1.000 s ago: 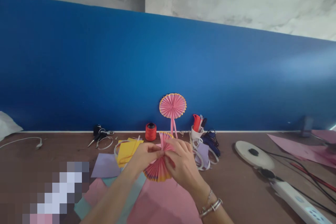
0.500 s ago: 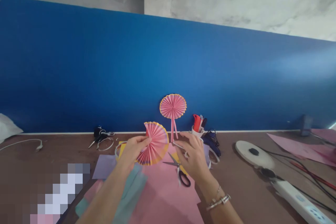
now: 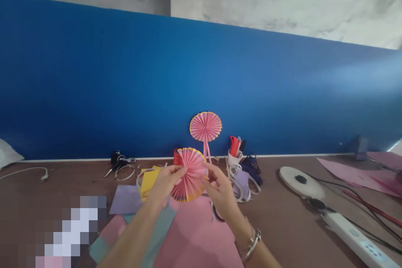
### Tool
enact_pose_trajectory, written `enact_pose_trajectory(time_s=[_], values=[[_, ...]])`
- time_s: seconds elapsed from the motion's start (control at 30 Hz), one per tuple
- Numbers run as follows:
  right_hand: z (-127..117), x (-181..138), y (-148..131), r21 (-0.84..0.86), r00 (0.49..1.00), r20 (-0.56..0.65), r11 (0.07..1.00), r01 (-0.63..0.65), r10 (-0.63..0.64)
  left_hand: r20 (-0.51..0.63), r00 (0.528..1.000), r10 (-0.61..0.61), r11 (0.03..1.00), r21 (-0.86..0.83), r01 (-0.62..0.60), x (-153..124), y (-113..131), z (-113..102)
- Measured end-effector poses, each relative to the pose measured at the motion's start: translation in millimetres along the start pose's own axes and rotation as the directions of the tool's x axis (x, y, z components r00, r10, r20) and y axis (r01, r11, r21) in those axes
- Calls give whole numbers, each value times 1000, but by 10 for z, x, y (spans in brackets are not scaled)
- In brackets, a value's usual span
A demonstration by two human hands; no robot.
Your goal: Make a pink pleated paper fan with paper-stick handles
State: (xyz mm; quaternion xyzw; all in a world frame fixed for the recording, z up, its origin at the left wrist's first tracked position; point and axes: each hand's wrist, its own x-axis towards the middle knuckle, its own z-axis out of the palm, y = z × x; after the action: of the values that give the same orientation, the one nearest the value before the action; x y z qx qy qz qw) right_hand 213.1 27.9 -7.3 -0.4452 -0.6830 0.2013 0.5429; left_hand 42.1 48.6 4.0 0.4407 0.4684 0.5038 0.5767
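Left hand (image 3: 168, 182) pinching the pink paper fan (image 3: 192, 178) between thumb and fingers, close to where the pleats meet; pleats spread up, right and down from there. Right hand (image 3: 222, 188) at the fan's right edge, fingers half curled, thumb and fingertips at the rim; cannot tell whether it grips or only touches. Bracelets (image 3: 252, 246) on right wrist. Fan is held up over the table (image 3: 266, 230), in front of the wearer, yellow border along its rim. Second fan (image 3: 205, 126), round, with a pink strip handle, upright against the blue panel (image 3: 201, 67), just beyond the held one. Red spool (image 3: 177, 158) partly hidden behind the held fan. Below the hands: large pink sheet (image 3: 194, 234), teal paper (image 3: 160, 226), purple paper (image 3: 125, 199), yellow paper (image 3: 149, 182). Scissors on the pink sheet, mostly hidden by right hand, black handle (image 3: 219, 213) showing. White cup (image 3: 235, 159) with pens and a red item near the panel, right of second fan; purple scrap (image 3: 241, 181) and white loops just in front of it. Far right: white disc (image 3: 290, 180) with black knob, power strip (image 3: 354, 234), more pink paper (image 3: 351, 172)
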Motion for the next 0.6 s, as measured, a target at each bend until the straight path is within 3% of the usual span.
enact_pose_trajectory(time_s=[0.17, 0.27, 0.4, 0.6], values=[[28, 4, 14, 188, 992, -54, 977, -105, 117, -59, 998, 15, 996, -84, -20, 50, -79, -19], [40, -12, 30, 221, 995, -76, 974, -47, 65, -78, 997, 3, 994, -104, -11, 53, -89, -13], [39, -42, 19, 68, 990, -130, 995, 67, -57, -102, 995, -1, 990, -138, -13, 38, -81, 16], [-6, -47, -56, -216, 965, 27, 940, 262, -263, -115, 993, 29, 997, -75, -37, 3, -56, 52]])
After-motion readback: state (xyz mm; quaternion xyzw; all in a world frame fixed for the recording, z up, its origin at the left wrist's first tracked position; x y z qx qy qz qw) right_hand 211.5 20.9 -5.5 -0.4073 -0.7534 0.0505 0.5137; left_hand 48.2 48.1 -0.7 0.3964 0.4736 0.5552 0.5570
